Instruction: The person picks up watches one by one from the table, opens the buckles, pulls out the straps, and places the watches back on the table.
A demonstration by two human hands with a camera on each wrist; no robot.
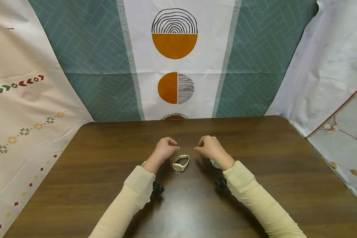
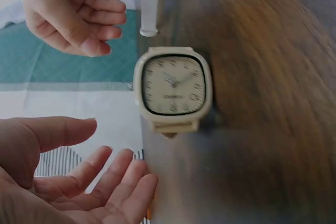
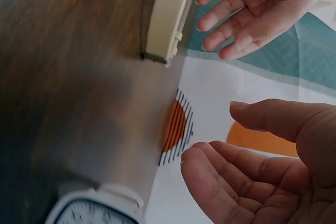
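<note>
A beige wristwatch (image 1: pixel 177 167) lies on the table between the hands, its strap looped behind the dial. My left hand (image 1: pixel 165 148) hovers just to its upper left, fingers loosely bent and thumb apart, holding nothing. On the other side my right hand (image 1: pixel 209 147) is raised over the table with relaxed fingers, also holding nothing. A white wristwatch (image 1: pixel 216 164) sits below the right hand, mostly hidden by that wrist; part of its dial (image 3: pixel 94 213) shows in the right wrist view. Close up in the left wrist view, the beige watch (image 2: pixel 173 85) faces the camera.
The brown wooden table (image 1: pixel 92 172) ends at a hanging cloth (image 1: pixel 178 66) with orange half-circles. Pale cloths hang at both sides. A small pale edge (image 1: pixel 143 163) shows beside the left wrist; what it belongs to is hidden.
</note>
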